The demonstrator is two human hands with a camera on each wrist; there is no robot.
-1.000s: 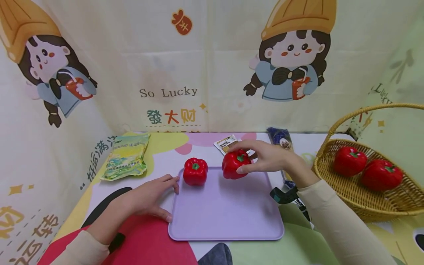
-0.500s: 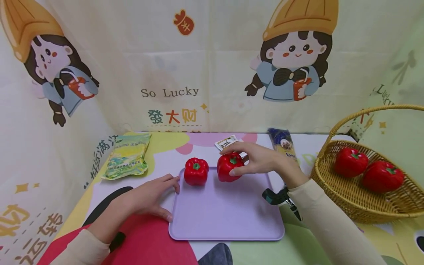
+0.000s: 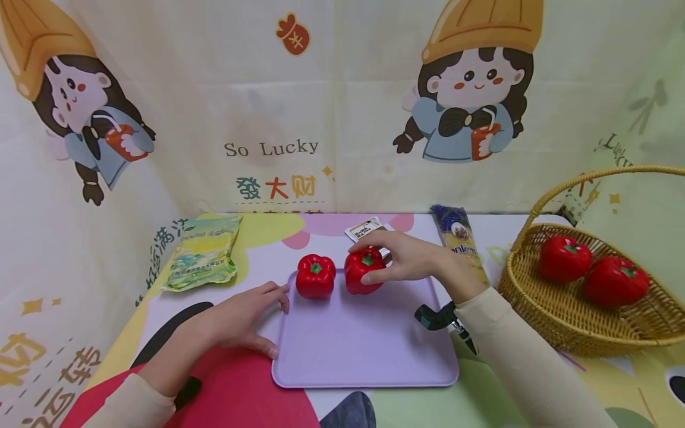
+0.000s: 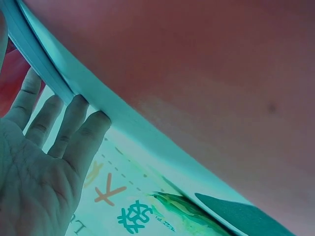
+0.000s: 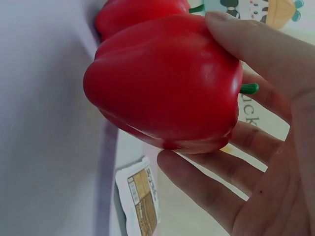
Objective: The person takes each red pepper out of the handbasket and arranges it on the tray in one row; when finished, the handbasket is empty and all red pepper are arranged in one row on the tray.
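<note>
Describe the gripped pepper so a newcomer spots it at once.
Start at the lilac tray in front of the person. Near its far edge, of two side by side, take the red pepper on the right. The right hand grips it, while the left pepper is in no hand.

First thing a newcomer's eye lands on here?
Probably the glossy red bell pepper that the right hand grips at the far side of the lavender tray, just right of a matching pepper. Two more peppers stand out in the wicker basket at far right. Behind the table, large cartoon girls in orange hats fill the printed backdrop.
</note>
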